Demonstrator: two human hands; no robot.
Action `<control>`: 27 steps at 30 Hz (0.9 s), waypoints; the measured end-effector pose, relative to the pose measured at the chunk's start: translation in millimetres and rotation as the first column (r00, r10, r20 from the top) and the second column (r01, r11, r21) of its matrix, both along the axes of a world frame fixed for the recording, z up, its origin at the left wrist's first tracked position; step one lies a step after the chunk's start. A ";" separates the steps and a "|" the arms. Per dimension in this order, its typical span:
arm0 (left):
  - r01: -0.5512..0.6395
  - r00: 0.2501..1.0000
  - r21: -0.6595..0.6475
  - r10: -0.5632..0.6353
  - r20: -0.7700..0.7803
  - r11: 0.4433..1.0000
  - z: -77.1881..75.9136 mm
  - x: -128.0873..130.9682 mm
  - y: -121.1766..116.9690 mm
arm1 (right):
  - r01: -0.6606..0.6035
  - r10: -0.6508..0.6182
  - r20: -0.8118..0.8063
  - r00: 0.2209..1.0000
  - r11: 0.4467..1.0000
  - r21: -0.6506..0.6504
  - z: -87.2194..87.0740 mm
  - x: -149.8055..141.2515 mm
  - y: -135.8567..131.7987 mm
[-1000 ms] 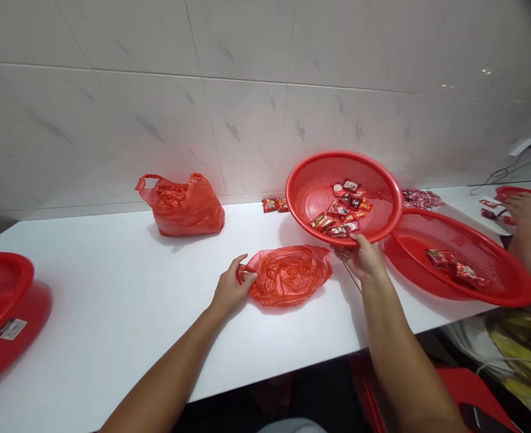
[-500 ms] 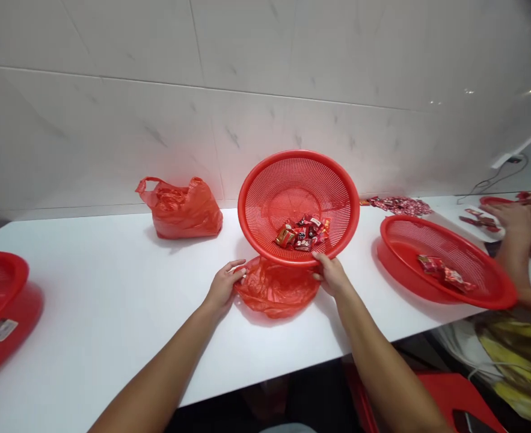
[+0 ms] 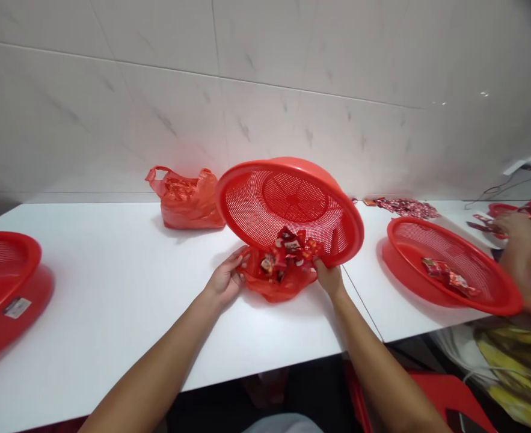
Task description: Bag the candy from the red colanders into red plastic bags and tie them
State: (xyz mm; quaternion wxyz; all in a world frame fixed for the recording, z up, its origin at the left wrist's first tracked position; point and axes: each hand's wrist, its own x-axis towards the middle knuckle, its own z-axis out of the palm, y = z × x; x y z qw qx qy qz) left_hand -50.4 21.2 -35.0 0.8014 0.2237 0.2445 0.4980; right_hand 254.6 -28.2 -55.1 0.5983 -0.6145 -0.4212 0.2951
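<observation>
Pouring step: left hand (image 3: 224,279) on red plastic bag (image 3: 278,287), right hand (image 3: 329,279) apart, tilting round red mesh basket (image 3: 287,201); wrapped sweets (image 3: 288,251) slide bagward; next, empty the basket fully.

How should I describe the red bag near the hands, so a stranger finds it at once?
On the white table, find the tilted red basket. Under its low rim lies a thin red plastic bag with wrapped sweets over it; the other, fuller bag stands by the wall.
</observation>
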 end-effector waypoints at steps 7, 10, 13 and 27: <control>-0.045 0.999 -0.049 0.045 -0.010 0.998 -1.3 -1.7 1.3 | 0.091 -0.083 -0.054 0.995 0.978 0.186 -1.9 -9.9 -0.1; -0.064 0.997 -0.055 0.061 -0.056 0.996 0.0 -1.5 1.0 | 0.200 -0.168 -0.159 0.973 0.956 0.213 7.1 -15.7 1.7; -0.083 0.992 -0.069 0.076 -0.099 0.994 1.8 -0.9 1.2 | 0.351 -0.278 -0.336 0.900 0.918 0.182 26.9 -11.4 13.6; -0.191 0.952 0.146 0.220 -0.214 0.971 18.4 -1.3 -2.6 | 0.158 -0.323 -0.646 0.691 0.940 -0.302 76.4 93.5 90.0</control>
